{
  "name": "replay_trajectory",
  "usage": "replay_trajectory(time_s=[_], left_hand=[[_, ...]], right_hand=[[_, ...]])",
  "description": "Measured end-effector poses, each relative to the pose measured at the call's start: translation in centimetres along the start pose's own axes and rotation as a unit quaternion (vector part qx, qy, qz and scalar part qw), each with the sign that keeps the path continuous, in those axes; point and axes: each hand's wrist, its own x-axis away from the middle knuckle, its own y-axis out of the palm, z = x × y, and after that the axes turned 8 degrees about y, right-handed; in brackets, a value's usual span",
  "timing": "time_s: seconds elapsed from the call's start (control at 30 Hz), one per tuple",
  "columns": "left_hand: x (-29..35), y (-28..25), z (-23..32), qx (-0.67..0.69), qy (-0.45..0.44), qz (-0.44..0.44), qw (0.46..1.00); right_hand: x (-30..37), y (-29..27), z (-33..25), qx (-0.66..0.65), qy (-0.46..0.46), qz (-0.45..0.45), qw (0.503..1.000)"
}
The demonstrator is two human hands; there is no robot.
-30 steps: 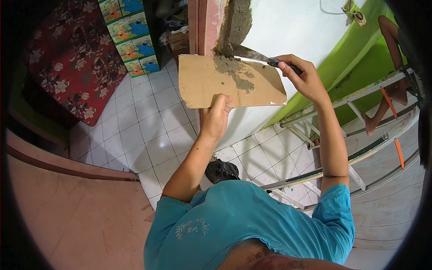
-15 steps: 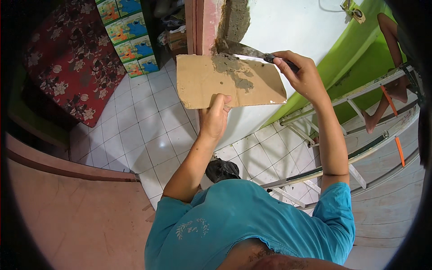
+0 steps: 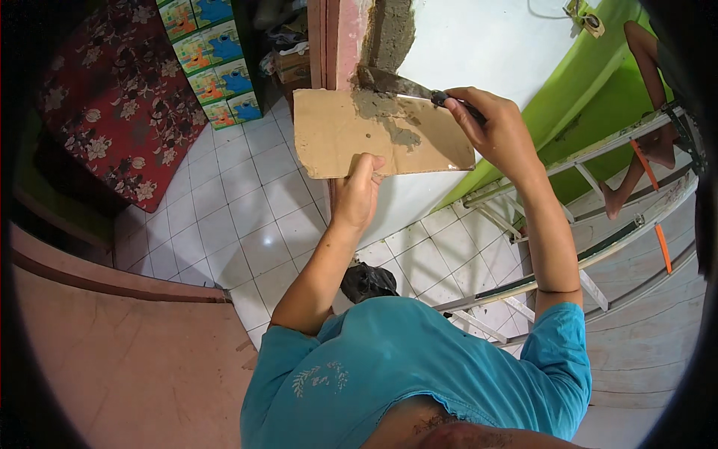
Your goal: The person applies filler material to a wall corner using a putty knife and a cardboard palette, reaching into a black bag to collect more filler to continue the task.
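My left hand (image 3: pixel 360 193) grips the near edge of a flat cardboard piece (image 3: pixel 329 135), thumb on top. Wet grey mortar (image 3: pixel 376 105) lies on its far edge, with a smaller smear nearer the middle. My right hand (image 3: pixel 490 129) is closed around the black handle of a putty knife (image 3: pixel 400 84). The blade points left, and its tip is at the wall's corner, just above the cardboard's far edge. A strip of grey-brown mortar (image 3: pixel 392 37) runs up the wall from there, between the pinkish door frame (image 3: pixel 348 45) and the white wall (image 3: pixel 471 45).
A ladder (image 3: pixel 598 161) lies across the right side, with a person's bare legs (image 3: pixel 649 112) beyond it. A black plastic bag (image 3: pixel 368 281) rests on the white tiled floor (image 3: pixel 247 202). Colourful boxes (image 3: pixel 217 67) stand stacked near a red floral-patterned surface (image 3: pixel 112 105) at left.
My right hand and the putty knife have shifted slightly left along the cardboard's far edge. The left hand and cardboard are almost where they were.
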Motion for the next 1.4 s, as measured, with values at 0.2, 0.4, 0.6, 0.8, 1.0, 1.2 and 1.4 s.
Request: replay_trajectory(time_s=[0.2, 0.4, 0.6, 0.8, 1.0, 1.2, 1.4], left_hand=[[0.1, -0.1, 0.0, -0.016, 0.000, 0.005, 1.000], [0.0, -0.3, -0.1, -0.013, 0.002, 0.000, 1.000], [0.4, 0.5, 0.5, -0.047, -0.027, 0.039, 0.998], [0.3, 0.7, 0.6, -0.013, -0.007, 0.020, 1.000], [0.4, 1.3, 0.9, 0.001, 0.010, -0.008, 1.000], [0.6, 1.7, 0.9, -0.025, 0.025, 0.008, 0.999], [0.6, 2.0, 0.7, -0.022, 0.025, 0.014, 0.999]], right_hand=[[0.4, -0.1, -1.3, -0.019, 0.046, 0.019, 0.999], [-0.2, -0.8, 1.6, -0.054, 0.060, -0.006, 0.997], [-0.2, -1.9, 6.0, -0.148, 0.058, -0.109, 0.981], [-1.8, 0.3, 9.7, -0.178, 0.028, -0.128, 0.975], [-4.1, 1.6, 11.2, -0.211, 0.026, -0.140, 0.967], [-5.7, 1.3, 11.6, -0.225, 0.009, -0.156, 0.962], [-6.2, 0.6, 11.9, -0.246, 0.015, -0.180, 0.952]])
